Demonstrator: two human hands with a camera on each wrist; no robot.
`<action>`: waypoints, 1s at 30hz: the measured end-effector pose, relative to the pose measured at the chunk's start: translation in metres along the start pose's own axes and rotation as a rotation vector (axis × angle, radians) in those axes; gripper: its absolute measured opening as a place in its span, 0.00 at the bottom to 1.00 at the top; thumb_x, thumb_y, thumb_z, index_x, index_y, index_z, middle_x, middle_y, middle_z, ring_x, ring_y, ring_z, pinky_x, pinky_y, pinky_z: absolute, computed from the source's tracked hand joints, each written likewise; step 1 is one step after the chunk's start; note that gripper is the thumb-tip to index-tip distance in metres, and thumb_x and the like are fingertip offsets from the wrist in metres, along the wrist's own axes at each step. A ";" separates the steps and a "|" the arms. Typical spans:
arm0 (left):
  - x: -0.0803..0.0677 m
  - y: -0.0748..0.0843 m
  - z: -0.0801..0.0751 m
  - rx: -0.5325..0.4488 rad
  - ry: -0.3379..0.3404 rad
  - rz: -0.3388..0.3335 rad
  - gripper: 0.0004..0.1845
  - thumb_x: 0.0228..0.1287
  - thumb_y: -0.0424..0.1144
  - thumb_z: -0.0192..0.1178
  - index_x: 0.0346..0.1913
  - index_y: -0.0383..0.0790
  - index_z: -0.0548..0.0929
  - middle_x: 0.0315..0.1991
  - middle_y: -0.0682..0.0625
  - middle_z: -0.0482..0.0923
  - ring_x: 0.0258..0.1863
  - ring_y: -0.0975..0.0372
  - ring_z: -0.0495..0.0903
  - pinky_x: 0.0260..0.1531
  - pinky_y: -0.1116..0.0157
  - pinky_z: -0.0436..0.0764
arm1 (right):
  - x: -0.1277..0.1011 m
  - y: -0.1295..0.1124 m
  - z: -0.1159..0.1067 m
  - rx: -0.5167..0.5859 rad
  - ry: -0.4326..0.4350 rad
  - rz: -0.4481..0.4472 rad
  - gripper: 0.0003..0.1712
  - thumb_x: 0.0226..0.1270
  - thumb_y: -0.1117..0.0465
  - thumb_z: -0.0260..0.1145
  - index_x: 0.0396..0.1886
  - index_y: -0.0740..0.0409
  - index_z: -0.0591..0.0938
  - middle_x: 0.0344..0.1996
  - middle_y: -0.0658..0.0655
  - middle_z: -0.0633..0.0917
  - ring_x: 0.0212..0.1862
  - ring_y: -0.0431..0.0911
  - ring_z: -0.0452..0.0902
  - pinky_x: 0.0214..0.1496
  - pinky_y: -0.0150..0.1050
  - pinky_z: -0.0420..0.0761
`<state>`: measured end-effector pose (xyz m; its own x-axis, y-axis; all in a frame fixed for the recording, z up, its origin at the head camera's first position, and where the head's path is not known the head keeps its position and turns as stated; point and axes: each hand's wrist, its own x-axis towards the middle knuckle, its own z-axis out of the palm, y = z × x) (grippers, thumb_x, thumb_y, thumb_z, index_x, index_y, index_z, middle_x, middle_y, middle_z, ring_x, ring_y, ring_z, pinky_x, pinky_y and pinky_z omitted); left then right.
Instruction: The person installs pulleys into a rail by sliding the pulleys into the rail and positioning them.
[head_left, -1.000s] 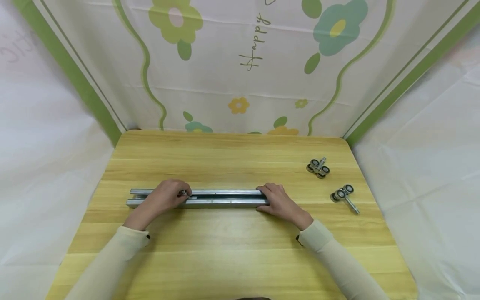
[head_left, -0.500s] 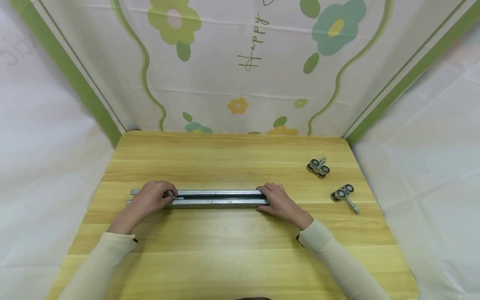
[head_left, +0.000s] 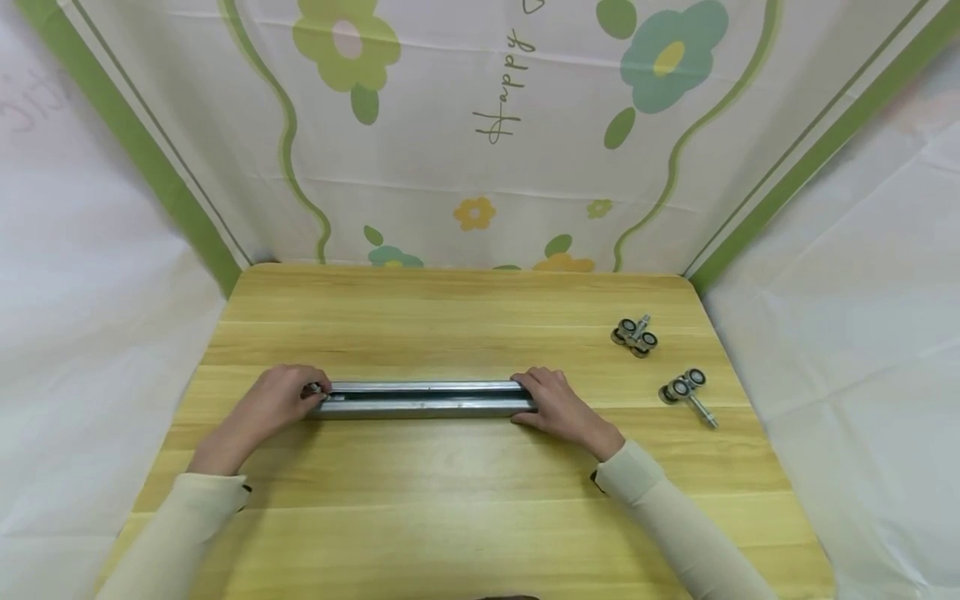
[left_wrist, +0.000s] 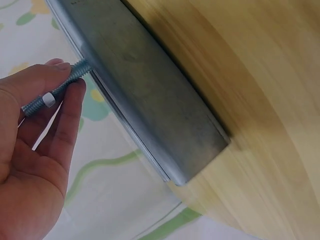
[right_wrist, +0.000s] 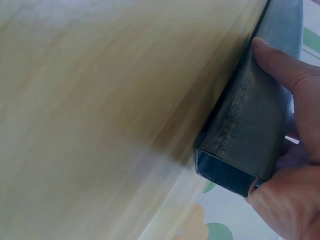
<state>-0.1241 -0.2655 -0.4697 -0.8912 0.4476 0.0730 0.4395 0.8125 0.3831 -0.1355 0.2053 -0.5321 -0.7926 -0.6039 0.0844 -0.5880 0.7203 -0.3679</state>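
Note:
A slotted metal rail (head_left: 420, 408) lies crosswise on the wooden table, its open slot facing up. My left hand (head_left: 277, 400) is over the rail's left end. Its thumb and fingers pinch a threaded bolt (left_wrist: 76, 72) with a nut on it, which stands up out of the slot. Whatever the bolt joins inside the channel is hidden. At the right end, my right hand (head_left: 558, 408) grips the rail across its width, thumb on the near side wall and fingers over the far side. In the right wrist view the rail's hollow end (right_wrist: 225, 172) shows.
Two roller trolleys with black-centred wheels and threaded stems lie to the right: the farther trolley (head_left: 634, 337) near the back, the nearer trolley (head_left: 684, 387) beyond my right hand. A flower-printed cloth (head_left: 420, 158) hangs behind the table (head_left: 450, 508), and white cloth walls flank it.
My left hand has slid leftward along the rail with the bolt, from about a third of the way along to the left end. My right hand has kept its hold at the right end.

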 end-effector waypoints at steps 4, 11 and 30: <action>-0.002 -0.004 -0.002 0.019 0.013 0.003 0.09 0.55 0.22 0.74 0.36 0.38 0.91 0.35 0.46 0.90 0.30 0.59 0.84 0.33 0.54 0.85 | 0.000 0.002 0.001 0.004 0.005 0.003 0.39 0.62 0.49 0.83 0.66 0.65 0.80 0.52 0.60 0.85 0.51 0.52 0.78 0.52 0.48 0.71; -0.006 -0.010 -0.004 0.020 0.007 -0.015 0.09 0.56 0.22 0.74 0.36 0.38 0.91 0.34 0.46 0.90 0.29 0.60 0.84 0.32 0.54 0.85 | 0.000 0.003 0.003 -0.008 0.006 0.004 0.39 0.61 0.49 0.83 0.66 0.65 0.80 0.52 0.60 0.85 0.51 0.52 0.78 0.51 0.48 0.71; -0.014 -0.018 -0.007 0.036 0.033 -0.026 0.08 0.56 0.23 0.75 0.35 0.38 0.92 0.34 0.46 0.90 0.29 0.58 0.86 0.30 0.55 0.85 | 0.000 0.004 0.004 -0.015 -0.010 0.013 0.39 0.63 0.48 0.82 0.67 0.64 0.79 0.53 0.59 0.85 0.52 0.51 0.79 0.53 0.48 0.72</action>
<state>-0.1202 -0.2890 -0.4714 -0.9054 0.4140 0.0936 0.4191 0.8371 0.3516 -0.1371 0.2072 -0.5370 -0.7982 -0.5982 0.0702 -0.5805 0.7329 -0.3548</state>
